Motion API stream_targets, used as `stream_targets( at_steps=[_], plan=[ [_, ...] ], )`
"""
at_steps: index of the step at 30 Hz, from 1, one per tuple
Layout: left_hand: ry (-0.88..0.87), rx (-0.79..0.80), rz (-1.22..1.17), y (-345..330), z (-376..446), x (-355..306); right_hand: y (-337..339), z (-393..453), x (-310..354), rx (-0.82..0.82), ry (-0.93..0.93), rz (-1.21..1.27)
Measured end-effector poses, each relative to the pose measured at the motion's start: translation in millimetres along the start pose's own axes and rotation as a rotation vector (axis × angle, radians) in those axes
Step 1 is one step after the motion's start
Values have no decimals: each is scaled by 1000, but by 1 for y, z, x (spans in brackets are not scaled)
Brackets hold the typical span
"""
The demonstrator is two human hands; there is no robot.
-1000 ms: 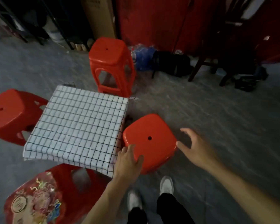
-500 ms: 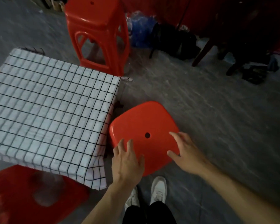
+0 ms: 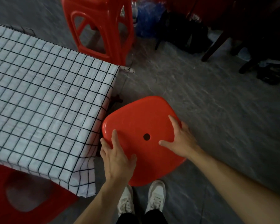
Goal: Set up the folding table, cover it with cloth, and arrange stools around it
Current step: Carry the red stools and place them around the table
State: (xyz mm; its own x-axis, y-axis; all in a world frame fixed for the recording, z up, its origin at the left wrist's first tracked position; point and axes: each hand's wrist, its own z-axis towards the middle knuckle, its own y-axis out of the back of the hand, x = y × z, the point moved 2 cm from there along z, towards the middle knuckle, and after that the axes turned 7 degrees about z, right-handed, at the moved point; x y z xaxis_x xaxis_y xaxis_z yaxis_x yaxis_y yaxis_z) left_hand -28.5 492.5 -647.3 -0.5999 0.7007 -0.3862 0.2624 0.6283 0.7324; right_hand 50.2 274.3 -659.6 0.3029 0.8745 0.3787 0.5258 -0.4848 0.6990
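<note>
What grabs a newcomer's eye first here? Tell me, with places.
The glossy red stool seat at centre, with a left hand and a right hand laid on its top. Left of it, the table under a white, black-gridded cloth, its edge hanging by the stool. Behind the table, a taller red stool stands upright.

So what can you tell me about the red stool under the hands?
The red stool looks like shiny plastic, with a rounded square seat and a small hole in the middle. It stands upright on the grey floor, right beside the checked tablecloth. The left hand and right hand both rest on its seat. Its legs are hidden.
</note>
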Motion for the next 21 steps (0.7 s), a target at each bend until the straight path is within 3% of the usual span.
stream_targets(
  at_steps=[6,15,21],
  plan=[
    [78,50,-95,-5,17,0,-6,5,-9,-124,43,110],
    [-107,73,56,10,47,-25,-15,-11,-30,-176,-96,199],
    [-338,134,178,35,81,-37,-25,-32,-38,-170,-106,278]
  ],
)
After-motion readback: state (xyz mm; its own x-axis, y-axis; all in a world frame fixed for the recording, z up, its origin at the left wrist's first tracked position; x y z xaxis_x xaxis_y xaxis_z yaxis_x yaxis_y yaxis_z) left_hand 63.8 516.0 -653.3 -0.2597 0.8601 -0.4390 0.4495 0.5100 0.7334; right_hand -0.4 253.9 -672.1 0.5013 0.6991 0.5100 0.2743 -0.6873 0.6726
